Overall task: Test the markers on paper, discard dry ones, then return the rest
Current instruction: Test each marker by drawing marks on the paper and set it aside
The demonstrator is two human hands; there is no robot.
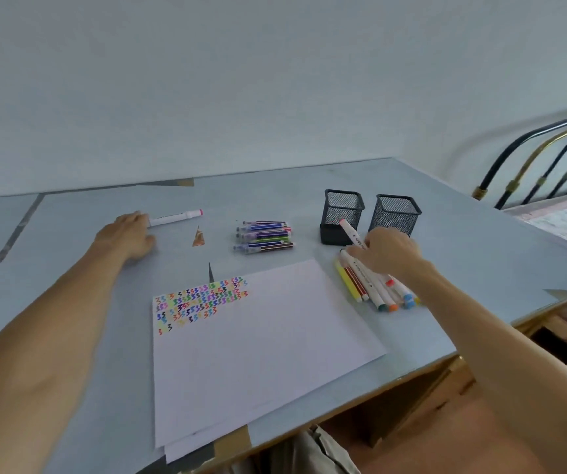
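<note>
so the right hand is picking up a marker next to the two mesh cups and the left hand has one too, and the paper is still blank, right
Not quite: the paper is not blank. The head view shows rows of coloured squiggles in its upper left corner. The rest holds: the right hand and left hand each hold a marker.

Table (111, 336); paper (258, 347); markers (264, 236); holders (342, 217)

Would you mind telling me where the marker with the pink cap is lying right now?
In the head view, the pink-capped marker lies on the table at far left, its near end at the left hand, left of the striped markers.
</note>
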